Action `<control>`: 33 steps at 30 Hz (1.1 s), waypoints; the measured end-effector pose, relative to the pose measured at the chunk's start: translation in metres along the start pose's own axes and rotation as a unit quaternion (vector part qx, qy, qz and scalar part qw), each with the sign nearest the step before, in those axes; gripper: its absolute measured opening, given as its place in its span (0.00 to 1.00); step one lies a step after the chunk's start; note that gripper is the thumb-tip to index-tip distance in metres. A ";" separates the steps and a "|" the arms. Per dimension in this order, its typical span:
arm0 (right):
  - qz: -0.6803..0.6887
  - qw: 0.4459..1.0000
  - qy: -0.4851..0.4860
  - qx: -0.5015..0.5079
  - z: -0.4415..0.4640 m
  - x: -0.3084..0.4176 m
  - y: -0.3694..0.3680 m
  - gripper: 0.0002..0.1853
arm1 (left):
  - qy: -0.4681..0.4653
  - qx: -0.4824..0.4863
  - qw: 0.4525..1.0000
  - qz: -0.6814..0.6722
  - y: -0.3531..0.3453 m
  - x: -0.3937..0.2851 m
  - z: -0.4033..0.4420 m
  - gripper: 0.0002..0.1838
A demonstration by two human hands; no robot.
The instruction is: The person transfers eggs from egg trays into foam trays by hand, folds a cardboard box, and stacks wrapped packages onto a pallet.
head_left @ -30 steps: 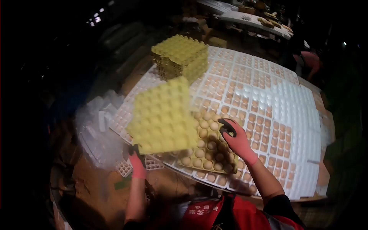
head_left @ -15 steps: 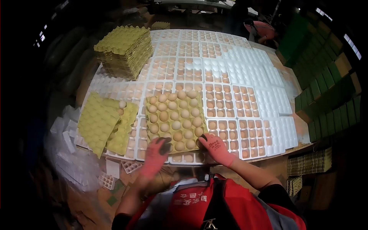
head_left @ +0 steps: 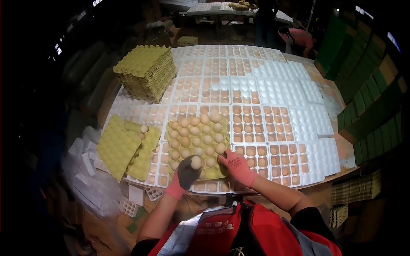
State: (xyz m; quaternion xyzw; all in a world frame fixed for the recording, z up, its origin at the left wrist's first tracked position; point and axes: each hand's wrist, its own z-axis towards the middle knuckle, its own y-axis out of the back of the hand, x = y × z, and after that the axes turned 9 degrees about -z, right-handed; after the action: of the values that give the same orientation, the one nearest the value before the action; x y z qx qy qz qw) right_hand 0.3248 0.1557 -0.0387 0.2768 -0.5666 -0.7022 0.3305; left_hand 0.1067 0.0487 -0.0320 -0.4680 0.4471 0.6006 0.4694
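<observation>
My left hand (head_left: 186, 176), in a pink glove with a dark palm, is closed around an egg (head_left: 196, 162) above the front of a yellow-green egg tray (head_left: 171, 141). Rows of brown and pale eggs (head_left: 195, 131) fill most of this tray. A bare yellow cup (head_left: 211, 173) shows in its front row. My right hand (head_left: 236, 166), gloved alike, has its fingers curled in at the tray's front right side, and what they hold is hidden. Beneath the tray lie white egg boxes (head_left: 250, 144) with eggs in their cells.
A tall stack of egg trays (head_left: 145, 70) stands at the back left. Two loose trays (head_left: 117, 145) lie at left, with eggs (head_left: 144, 129) on one. Closed white lids (head_left: 311, 119) cover the right side. Green cartons (head_left: 369, 102) are stacked beyond. Another person (head_left: 299, 39) bends at the back.
My left hand has turned over, and an egg now shows in its fingers. A front cup that held an egg is bare. My right hand has shifted slightly inward. The camera view has tilted up.
</observation>
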 end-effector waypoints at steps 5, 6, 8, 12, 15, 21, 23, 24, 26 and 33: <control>0.061 0.995 0.062 -0.048 0.003 -0.003 0.012 0.07 | 0.032 0.100 0.950 0.295 -0.030 -0.030 0.022 0.21; 0.163 0.986 0.010 -0.041 0.000 -0.009 0.003 0.13 | -0.045 0.138 0.881 0.451 -0.036 -0.025 0.023 0.25; 0.525 0.826 -0.206 -0.015 0.001 -0.023 0.007 0.19 | -0.042 0.201 0.827 0.524 -0.041 -0.002 0.036 0.27; 0.800 0.522 -0.294 -0.030 0.010 -0.050 0.035 0.28 | 0.179 0.154 0.966 0.105 -0.006 -0.005 0.043 0.22; 0.406 0.903 -0.137 -0.020 0.027 -0.055 0.022 0.26 | 0.316 0.053 0.880 -0.351 0.007 -0.062 0.046 0.22; -0.040 0.996 0.070 0.023 0.065 -0.033 -0.008 0.09 | -0.050 0.159 0.811 0.560 -0.042 -0.017 0.069 0.21; 0.012 0.995 0.099 0.015 0.068 -0.044 0.000 0.10 | -0.040 0.191 0.733 0.651 -0.053 -0.008 0.082 0.18; 0.072 0.993 0.088 0.022 0.067 -0.056 0.009 0.13 | -0.052 0.186 0.719 0.668 -0.055 -0.005 0.085 0.16; 0.308 0.950 -0.029 0.045 0.076 -0.099 0.003 0.18 | -0.070 0.174 0.691 0.698 -0.054 0.000 0.086 0.14; 0.291 0.884 -0.352 -0.102 0.184 -0.328 -0.085 0.25 | 0.073 0.076 0.785 0.610 -0.069 -0.048 0.094 0.26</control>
State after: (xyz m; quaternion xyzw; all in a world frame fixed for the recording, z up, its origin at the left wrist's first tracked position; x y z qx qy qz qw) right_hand 0.3770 0.5354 -0.0797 -0.2013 -0.6256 -0.6798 0.3254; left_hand 0.1670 0.1442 0.0231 -0.1031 0.7164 0.6900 0.0052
